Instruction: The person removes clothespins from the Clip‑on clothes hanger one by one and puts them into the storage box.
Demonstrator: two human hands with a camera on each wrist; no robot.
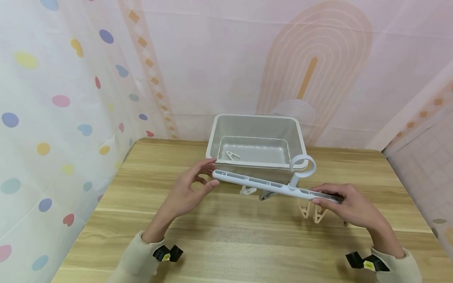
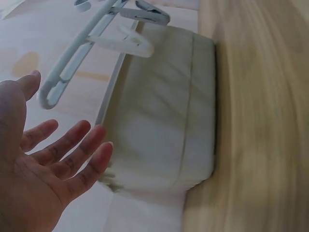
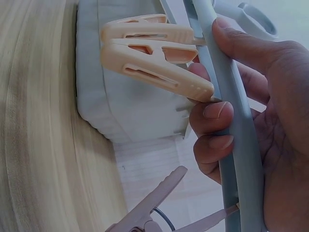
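A pale blue clip hanger [image 1: 293, 186] with a round hook is held up over the table, slanting down to the right. My right hand [image 1: 348, 206] grips its right end, thumb on one side and fingers curled round the bar. Beside its left end my left hand [image 1: 189, 192] is spread, apart from the bar in the left wrist view. From the bar hang a white clip [image 2: 120, 46], a grey clip [image 2: 152, 17], two peach clips [image 3: 154, 72] and a pinkish clip [image 3: 149, 198] near the right end.
Behind the hanger, a grey plastic bin [image 1: 301, 135] stands on the wooden table [image 1: 230, 243], with a loose white clip [image 1: 231, 156] on its floor. A patterned cloth [image 1: 219, 67] hangs along the back and left of the table.
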